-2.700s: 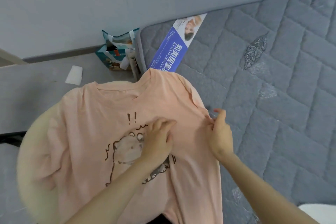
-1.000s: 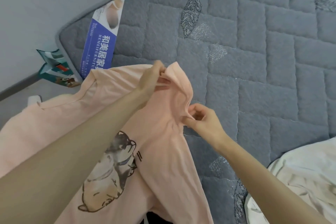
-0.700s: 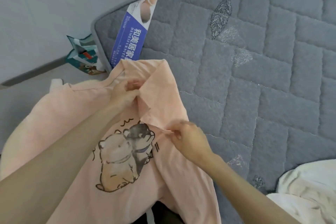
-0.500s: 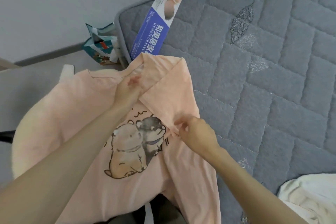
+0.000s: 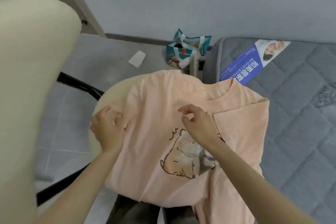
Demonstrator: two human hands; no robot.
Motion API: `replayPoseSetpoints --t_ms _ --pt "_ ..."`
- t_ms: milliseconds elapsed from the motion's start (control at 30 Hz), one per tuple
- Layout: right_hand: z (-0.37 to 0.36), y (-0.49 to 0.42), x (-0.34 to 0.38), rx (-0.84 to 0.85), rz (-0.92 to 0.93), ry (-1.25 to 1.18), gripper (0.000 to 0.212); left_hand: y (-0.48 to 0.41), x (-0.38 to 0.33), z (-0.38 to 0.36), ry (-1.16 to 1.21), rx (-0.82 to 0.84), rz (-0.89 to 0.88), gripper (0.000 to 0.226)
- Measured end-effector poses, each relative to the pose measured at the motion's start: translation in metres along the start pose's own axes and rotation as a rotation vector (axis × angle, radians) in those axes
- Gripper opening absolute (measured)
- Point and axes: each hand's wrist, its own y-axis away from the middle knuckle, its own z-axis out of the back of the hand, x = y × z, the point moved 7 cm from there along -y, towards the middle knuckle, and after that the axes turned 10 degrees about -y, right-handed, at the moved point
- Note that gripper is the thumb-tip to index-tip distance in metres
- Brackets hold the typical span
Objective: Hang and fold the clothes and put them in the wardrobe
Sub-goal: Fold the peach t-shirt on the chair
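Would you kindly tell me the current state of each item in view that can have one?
T-shirt: spread print-up on the stool, one sleeve folded in.
Left hand: fingers curled on the T-shirt's left edge.
Right hand: above the T-shirt, loosely curled, holding nothing.
Gift bag: upright on the floor, top open.

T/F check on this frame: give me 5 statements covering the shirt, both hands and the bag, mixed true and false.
1. The peach T-shirt lies print side up. True.
2. The right hand pinches the collar. False: it hovers over the chest and holds nothing.
3. The sleeve on the mattress side is folded in over the front. True.
4. The teal bag sits on the mattress. False: it stands on the floor by the mattress corner.
5. The left hand grips the shirt's edge away from the mattress. True.
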Motion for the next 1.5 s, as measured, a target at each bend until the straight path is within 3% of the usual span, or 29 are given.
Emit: replayPoseSetpoints --t_ms 200,300,400,533,633,733,867,1000,1100,1267,1400,1500 --pt "-0.072 -0.061 0.060 0.153 0.167 0.167 0.031 -0.010 0.058 -0.024 0.094 0.255 0.321 0.060" --pt "-0.103 -0.089 0.079 0.204 0.214 0.221 0.031 -0.022 0.067 -0.032 0.116 0.224 0.501 0.064" --pt "-0.127 -0.112 0.085 0.286 0.228 0.338 0.035 -0.039 0.068 -0.037 0.136 0.210 0.586 0.049" --pt "-0.139 -0.135 0.078 0.302 0.128 0.502 0.040 -0.063 0.064 -0.041 0.037 0.270 0.437 0.030" --pt "-0.142 -0.143 0.078 0.281 0.085 0.562 0.037 -0.084 0.058 -0.019 0.349 0.053 0.317 0.007" --pt "-0.141 -0.144 0.088 0.248 0.129 0.526 0.035 -0.100 0.049 0.014 0.439 -0.146 0.171 0.010" --pt "-0.140 -0.145 0.104 0.263 0.167 0.401 0.037 -0.093 0.040 0.021 0.456 -0.143 0.016 0.011" --pt "-0.129 -0.152 0.095 0.317 0.075 0.360 0.035 -0.068 0.030 0.023 0.443 -0.166 -0.066 0.011" --pt "-0.098 -0.149 0.085 0.186 0.009 0.195 0.031 -0.039 0.002 0.008 0.292 -0.041 -0.254 0.003" --pt "-0.033 -0.129 0.066 -0.039 0.022 -0.005 0.022 0.028 -0.055 -0.042 0.035 0.290 -0.698 0.016" --pt "0.010 -0.103 0.034 -0.122 -0.027 -0.023 0.022 0.061 -0.066 -0.081 0.024 0.620 -0.675 0.025" --pt "0.018 -0.086 0.003 -0.080 -0.121 0.037 0.018 0.062 -0.059 -0.085 0.039 0.561 -0.566 0.030"
